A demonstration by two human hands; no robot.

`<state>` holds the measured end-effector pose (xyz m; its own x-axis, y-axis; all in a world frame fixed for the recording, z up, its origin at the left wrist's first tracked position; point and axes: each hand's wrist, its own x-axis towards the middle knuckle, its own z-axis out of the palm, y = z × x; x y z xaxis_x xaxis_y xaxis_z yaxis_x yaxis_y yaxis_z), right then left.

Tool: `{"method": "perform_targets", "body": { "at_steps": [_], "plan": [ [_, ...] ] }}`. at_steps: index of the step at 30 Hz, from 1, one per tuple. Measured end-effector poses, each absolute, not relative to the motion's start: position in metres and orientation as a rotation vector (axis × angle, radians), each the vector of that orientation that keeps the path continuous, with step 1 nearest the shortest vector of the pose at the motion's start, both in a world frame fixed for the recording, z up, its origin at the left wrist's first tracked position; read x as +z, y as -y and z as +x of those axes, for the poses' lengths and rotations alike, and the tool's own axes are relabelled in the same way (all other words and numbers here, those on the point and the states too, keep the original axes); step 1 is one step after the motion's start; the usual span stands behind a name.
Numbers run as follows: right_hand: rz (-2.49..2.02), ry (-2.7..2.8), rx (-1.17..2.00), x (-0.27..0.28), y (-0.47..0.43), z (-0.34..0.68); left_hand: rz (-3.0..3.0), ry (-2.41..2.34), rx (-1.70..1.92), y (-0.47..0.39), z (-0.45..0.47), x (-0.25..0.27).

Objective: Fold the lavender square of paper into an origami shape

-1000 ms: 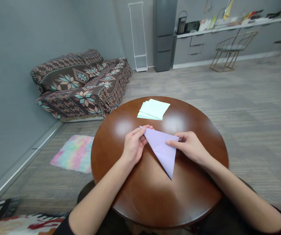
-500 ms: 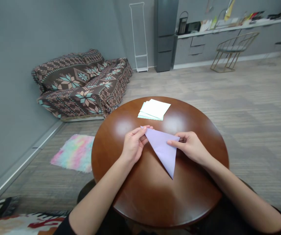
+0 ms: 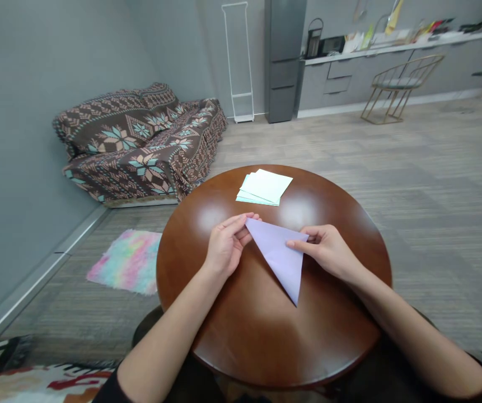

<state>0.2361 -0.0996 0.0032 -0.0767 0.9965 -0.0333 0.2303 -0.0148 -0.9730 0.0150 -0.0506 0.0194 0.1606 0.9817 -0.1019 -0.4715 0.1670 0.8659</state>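
A sheet of purple paper [image 3: 277, 251], folded into a triangle, is held between both hands above the round brown table [image 3: 261, 330]. My left hand [image 3: 229, 242] pinches its upper left corner between thumb and fingers. At the upper right corner, my right hand [image 3: 327, 251] grips the paper, thumb flat on top and fingers underneath. The third corner points down toward me. Behind the hands, a loose stack of pale green and white paper sheets [image 3: 266, 187] lies on the table.
A sofa [image 3: 140, 145] under a patterned cover stands at the back left. A fluffy pastel rug [image 3: 127, 262] lies on the floor left of the table. Farther off are a grey fridge [image 3: 283, 61], a kitchen counter [image 3: 366, 53] and a gold wire chair [image 3: 398, 85].
My left thumb has slid slightly up and left, over the paper's left corner, whose tip it now covers. My right hand and the paper stay almost still.
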Motion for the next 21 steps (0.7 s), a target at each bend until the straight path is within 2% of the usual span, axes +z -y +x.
{"method": "perform_targets", "body": {
  "at_steps": [17,21],
  "plan": [
    [-1.355,1.463,1.161,0.005,0.101,0.234,0.675,-0.877,1.402,0.041,0.010,0.016],
    [-1.368,1.442,1.147,0.003,0.101,0.235,0.749,-0.865,1.350,0.041,0.008,0.015]
  ]
}}
